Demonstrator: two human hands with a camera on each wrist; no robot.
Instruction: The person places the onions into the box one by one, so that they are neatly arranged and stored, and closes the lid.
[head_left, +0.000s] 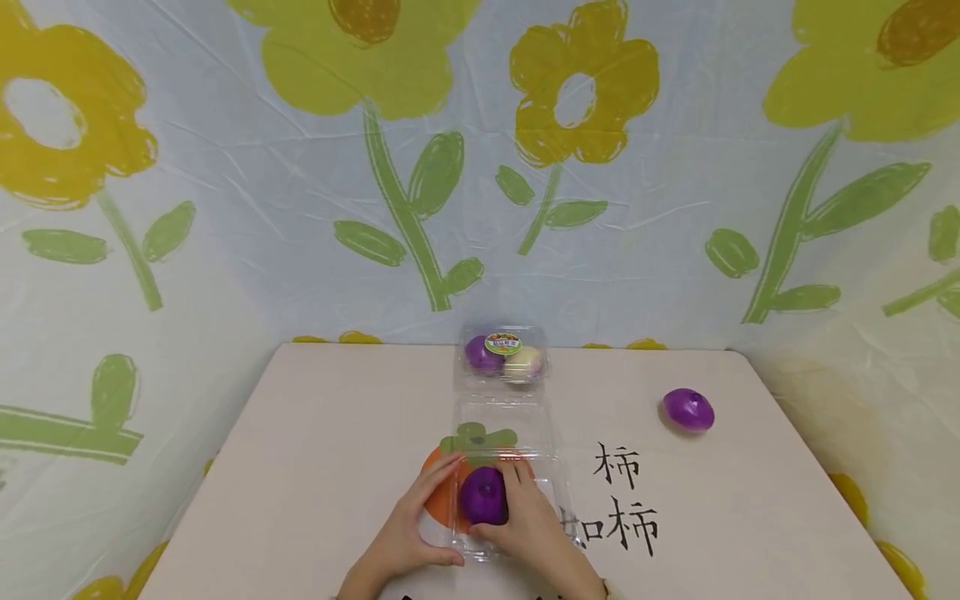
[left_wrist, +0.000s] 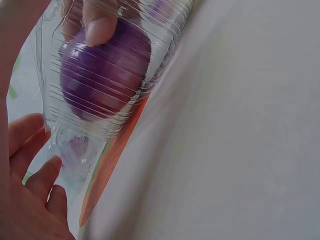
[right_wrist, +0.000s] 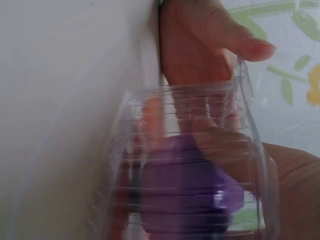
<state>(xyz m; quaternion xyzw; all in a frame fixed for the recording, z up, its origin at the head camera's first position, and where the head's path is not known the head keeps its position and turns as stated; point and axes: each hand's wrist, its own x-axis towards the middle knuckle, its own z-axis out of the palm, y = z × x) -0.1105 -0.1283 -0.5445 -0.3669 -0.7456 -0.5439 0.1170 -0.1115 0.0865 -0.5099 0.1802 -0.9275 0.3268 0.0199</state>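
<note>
An open clear plastic clamshell box point(head_left: 553, 487) lies near the table's front, its lid point(head_left: 504, 414) folded back away from me. Inside the base is a shiny purple onion point(head_left: 480, 496), also visible through the ribbed wall in the left wrist view. My right hand point(head_left: 528, 521) reaches into the box and grips the onion, thumb in front and fingers behind. At the box's left side, my left hand point(head_left: 408, 527) spans the base, with fingers at the far corner and thumb near the front corner.
Behind stands a closed clear box point(head_left: 540, 333) with a label, holding a purple onion point(head_left: 480, 357) and a cream-coloured one point(head_left: 522, 364). Another purple onion point(head_left: 688, 410) lies at the right. The table point(head_left: 322, 417) bears a printed orange persimmon and black characters. Flowered cloth point(head_left: 600, 267) hangs behind.
</note>
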